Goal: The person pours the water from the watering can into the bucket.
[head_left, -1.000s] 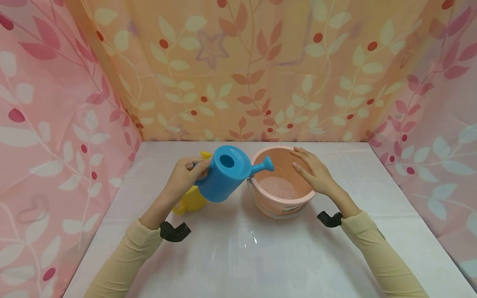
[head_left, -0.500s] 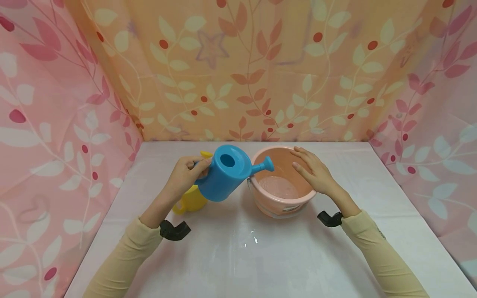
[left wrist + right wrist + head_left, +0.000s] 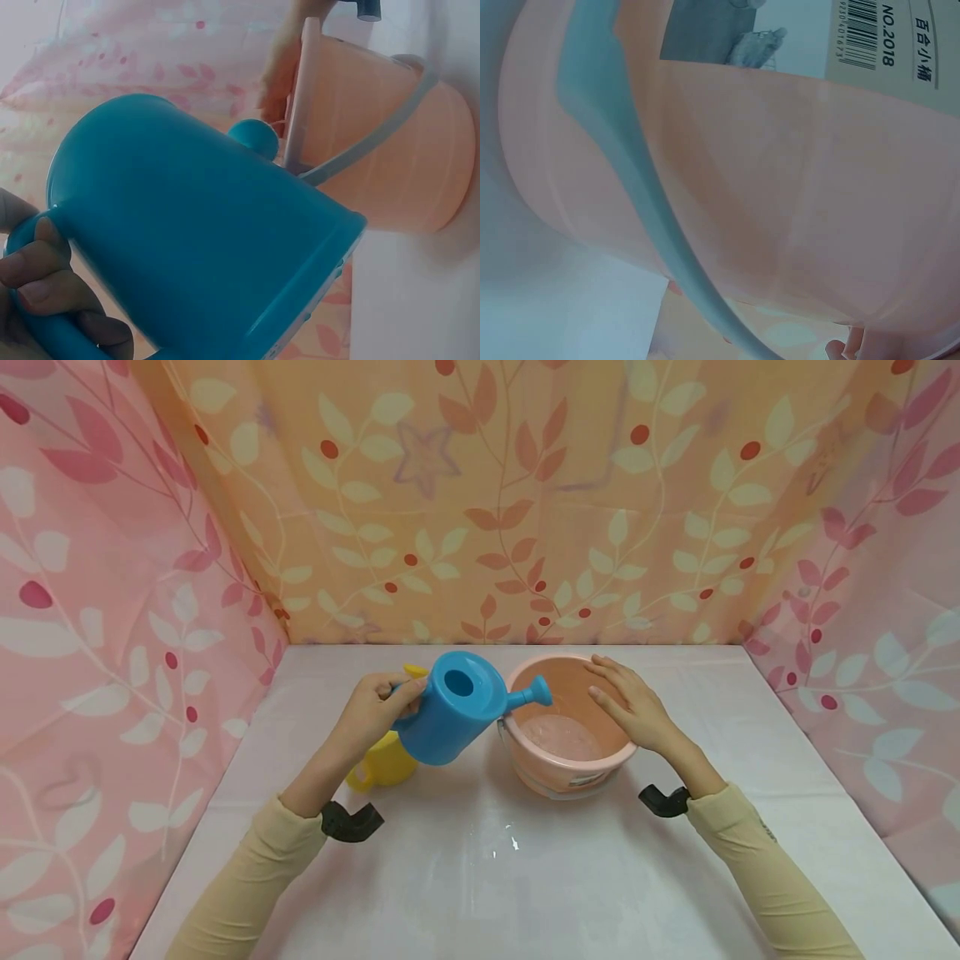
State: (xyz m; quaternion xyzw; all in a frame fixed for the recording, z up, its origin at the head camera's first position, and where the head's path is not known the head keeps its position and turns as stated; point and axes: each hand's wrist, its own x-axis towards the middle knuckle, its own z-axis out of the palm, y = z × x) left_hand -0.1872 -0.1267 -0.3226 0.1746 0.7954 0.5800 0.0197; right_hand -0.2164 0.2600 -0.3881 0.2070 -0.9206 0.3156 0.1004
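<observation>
My left hand [image 3: 378,714] grips the handle of a blue watering can [image 3: 450,718], its fingers curled round it in the left wrist view. The can is held tilted, with its spout over the left rim of a pink bucket [image 3: 562,767]. Shallow, rippled water [image 3: 558,737] covers the bucket's bottom. My right hand [image 3: 633,706] rests on the bucket's right rim, fingers extended along the inner side. In the right wrist view, the bucket wall [image 3: 780,187] fills most of the picture, with fingertips [image 3: 847,346] at the bottom.
A yellow vessel [image 3: 386,764] with a loop handle stands behind the blue can, partly hidden by it. The bucket's grey handle [image 3: 375,139] hangs down its outside. Small wet spots [image 3: 513,842] shine on the white tabletop [image 3: 540,893]. Patterned curtains [image 3: 495,527] enclose the table.
Ripples on the water in the bucket look different from half a second ago. Both hands, the watering can and the bucket have hardly moved.
</observation>
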